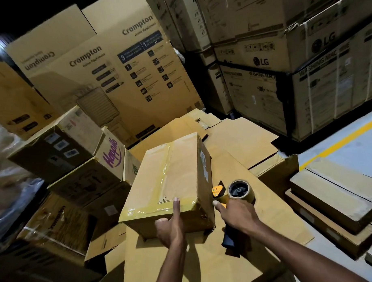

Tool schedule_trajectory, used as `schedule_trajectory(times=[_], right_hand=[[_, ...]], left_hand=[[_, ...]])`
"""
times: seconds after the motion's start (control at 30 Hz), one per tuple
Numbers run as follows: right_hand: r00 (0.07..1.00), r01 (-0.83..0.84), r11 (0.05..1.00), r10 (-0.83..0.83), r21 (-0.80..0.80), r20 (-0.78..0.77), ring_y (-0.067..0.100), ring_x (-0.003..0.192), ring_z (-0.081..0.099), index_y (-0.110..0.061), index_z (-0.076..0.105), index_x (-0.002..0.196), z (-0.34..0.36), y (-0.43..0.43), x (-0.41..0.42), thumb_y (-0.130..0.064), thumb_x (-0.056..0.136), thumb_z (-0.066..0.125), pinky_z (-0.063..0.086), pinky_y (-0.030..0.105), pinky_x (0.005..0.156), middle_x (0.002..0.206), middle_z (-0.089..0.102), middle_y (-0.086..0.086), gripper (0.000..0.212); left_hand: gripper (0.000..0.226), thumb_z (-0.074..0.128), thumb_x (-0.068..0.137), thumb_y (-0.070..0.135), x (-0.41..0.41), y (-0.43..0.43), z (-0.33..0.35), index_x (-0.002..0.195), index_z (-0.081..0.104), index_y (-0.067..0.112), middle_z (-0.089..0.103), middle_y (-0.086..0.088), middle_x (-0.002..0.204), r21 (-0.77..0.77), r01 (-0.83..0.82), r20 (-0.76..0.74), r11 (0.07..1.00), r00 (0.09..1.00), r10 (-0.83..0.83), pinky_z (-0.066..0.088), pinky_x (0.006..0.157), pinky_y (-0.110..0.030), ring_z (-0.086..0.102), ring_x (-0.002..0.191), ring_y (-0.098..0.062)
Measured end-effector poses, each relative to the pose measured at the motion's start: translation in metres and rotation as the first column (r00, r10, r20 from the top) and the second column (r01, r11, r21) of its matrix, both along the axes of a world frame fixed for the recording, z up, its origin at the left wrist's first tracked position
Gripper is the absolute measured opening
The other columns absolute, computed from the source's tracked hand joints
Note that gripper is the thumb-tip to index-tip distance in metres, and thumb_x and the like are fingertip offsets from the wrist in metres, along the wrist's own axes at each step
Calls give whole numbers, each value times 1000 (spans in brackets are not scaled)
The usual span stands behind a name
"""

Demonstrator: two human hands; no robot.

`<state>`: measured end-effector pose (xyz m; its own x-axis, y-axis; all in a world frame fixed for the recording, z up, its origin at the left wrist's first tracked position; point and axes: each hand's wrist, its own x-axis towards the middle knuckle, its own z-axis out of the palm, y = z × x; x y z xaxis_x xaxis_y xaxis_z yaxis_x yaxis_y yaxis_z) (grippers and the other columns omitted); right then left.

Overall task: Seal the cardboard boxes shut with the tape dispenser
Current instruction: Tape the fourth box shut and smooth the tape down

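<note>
Left hand (171, 224): grips the near edge of the cardboard box (171, 175). The thumb lies flat on the top face and the other fingers (161, 221) curl against the near side wall. The box top carries glossy tape along the centre seam and the near edge. The near right corner is dented.

Right hand (236, 216): fingers clenched round the dark handle of the tape dispenser (219, 192). The index finger is stretched forward along the yellow frame, its tip just beside the box's right wall. Contact between dispenser and box: cannot tell. The brown tape roll (239, 190) sits just beyond the knuckles.

Under both hands: flattened cardboard sheets (233, 143).

Beyond the fingers: tall Crompton cartons (106, 65).

Left of the left fingers: stacked small boxes, one marked Happilo (111, 152).

Beyond and right of the right fingers: stacked LG washing machine cartons (283, 63); nearer on that side, grey floor (354, 151) with a yellow line.
</note>
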<state>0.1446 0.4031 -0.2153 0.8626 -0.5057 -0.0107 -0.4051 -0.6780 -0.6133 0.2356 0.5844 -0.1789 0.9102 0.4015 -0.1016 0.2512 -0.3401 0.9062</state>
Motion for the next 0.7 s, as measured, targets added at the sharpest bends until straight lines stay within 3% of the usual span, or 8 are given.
schedule_trajectory(times=[0.07, 0.13, 0.2, 0.3, 0.4, 0.5, 0.63, 0.7], right_hand=[[972, -96, 982, 57, 161, 230, 10, 51, 42, -23, 48, 64, -2, 9, 7, -73, 100, 33, 31, 30, 51, 58, 48, -6, 63], [922, -176, 966, 95, 188, 375, 8, 53, 49, -25, 52, 74, -4, 20, 13, -75, 98, 32, 38, 31, 52, 60, 54, -8, 59], [884, -216, 963, 121, 164, 452, 6, 61, 56, -29, 53, 87, -3, 26, 19, -69, 102, 35, 43, 30, 54, 67, 59, -6, 46], [862, -244, 961, 152, 134, 483, 5, 70, 54, -29, 48, 96, -2, 28, 28, -58, 107, 38, 41, 25, 59, 76, 55, -7, 33], [864, -311, 946, 239, 96, 443, 6, 80, 50, -29, 43, 97, -12, 26, 34, -59, 107, 35, 39, 23, 66, 86, 51, -8, 32], [871, -355, 932, 301, 74, 388, 6, 86, 49, -31, 39, 97, -24, 29, 39, -59, 106, 35, 43, 27, 72, 92, 50, -8, 30], [879, -332, 941, 282, 69, 385, 5, 84, 49, -33, 38, 95, -28, 30, 46, -56, 106, 40, 42, 24, 70, 90, 50, -9, 25], [880, -329, 942, 283, 60, 382, 6, 84, 51, -34, 39, 94, -27, 30, 48, -52, 105, 46, 43, 22, 69, 90, 51, -10, 22]], left_hand=[[59, 81, 76, 62, -5, 3, 4, 90, 50, 14, 57, -3, 80, 92, 2, 194, 996, 981, -19, 52, 64, -41, 58, 73, -26], [44, 78, 84, 49, -1, 8, 5, 87, 44, 20, 51, 2, 79, 291, 51, 394, 955, 904, -168, 53, 81, -56, 53, 76, -25], [30, 77, 88, 38, 9, 14, 7, 88, 51, 22, 52, 4, 85, 486, 74, 512, 871, 783, -353, 46, 92, -56, 50, 85, -21], [14, 75, 92, 32, 31, 18, 13, 89, 67, 21, 56, 10, 92, 650, 191, 486, 736, 640, -595, 42, 89, -44, 51, 94, -15], [34, 65, 96, 52, 49, 21, 13, 82, 75, 23, 60, 15, 83, 676, 375, 367, 634, 576, -731, 48, 75, -40, 55, 86, -9], [47, 58, 90, 68, 54, 23, 11, 77, 77, 27, 60, 14, 76, 623, 452, 361, 639, 558, -747, 47, 67, -36, 57, 82, -7], [53, 62, 81, 78, 54, 27, 1, 78, 74, 27, 59, 14, 80, 602, 465, 385, 649, 544, -746, 51, 74, -45, 59, 85, -9], [55, 64, 75, 80, 53, 25, -2, 78, 74, 26, 57, 14, 81, 598, 450, 388, 663, 561, -732, 47, 77, -43, 58, 86, -8]])
